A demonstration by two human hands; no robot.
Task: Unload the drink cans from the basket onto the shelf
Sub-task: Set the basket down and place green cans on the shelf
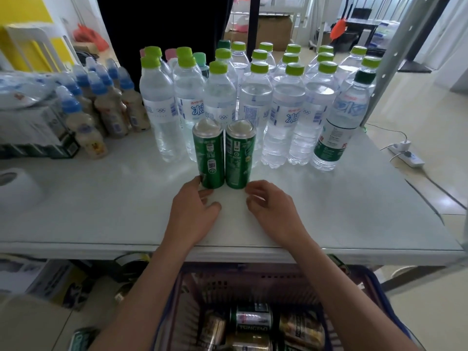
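Two tall green drink cans stand side by side on the white shelf (101, 198): the left can (209, 155) and the right can (238, 154). My left hand (193, 211) rests on the shelf just below the left can, fingertips touching its base, fingers loose. My right hand (273, 209) lies just below and right of the right can, fingers curled, holding nothing. Below the shelf edge, the maroon basket (253, 282) holds several cans, among them a green one (250, 317) and a gold one (301, 330).
Clear water bottles with green caps (255, 102) stand in rows behind the cans. Small blue-capped bottles (111, 102) and a wrapped pack (27, 122) fill the left side. A paper roll (15, 186) lies at the left edge. A metal shelf post (395, 54) rises at right.
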